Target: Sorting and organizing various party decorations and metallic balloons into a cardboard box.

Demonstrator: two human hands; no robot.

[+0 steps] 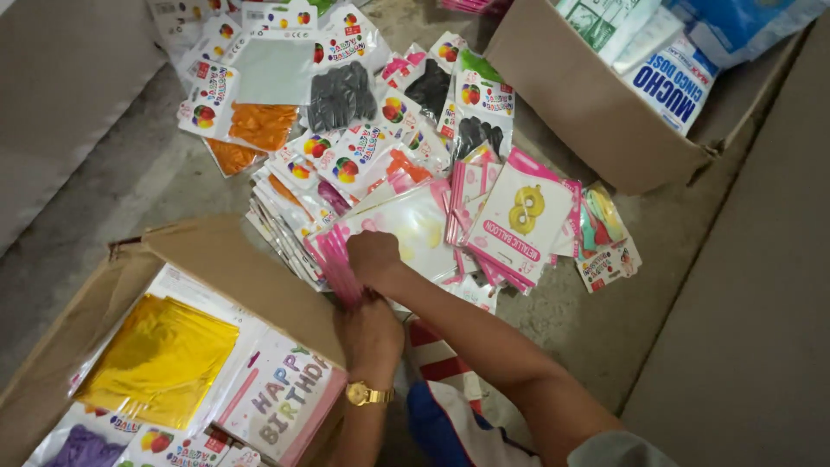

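Down on the concrete floor (156,186), a bundle of pink packets (339,264) sits pinched between both my hands, just beyond the far flap of the open cardboard box (251,268) that lies nearest me. My right hand (373,257) is closed over the top of the bundle, fingers curled around it, and my left hand (370,333), with a gold wristwatch (367,395) on the wrist, is closed on the bundle's lower end right against the flap of that box. Inside the box, a gold foil packet (160,359) lies flat, and beside it is a packet of pastel letter balloons (285,398), with a purple balloon packet (86,450) toward the box's near corner. Beyond the box spreads a loose heap of balloon packets (363,138): orange ones, black ones, many with coloured header cards. To the right of my right hand, further from the box, lies a pink-edged packet holding a gold number balloon (523,216). Well beyond the heap, a second cardboard box (596,112) holds blue and white bags.
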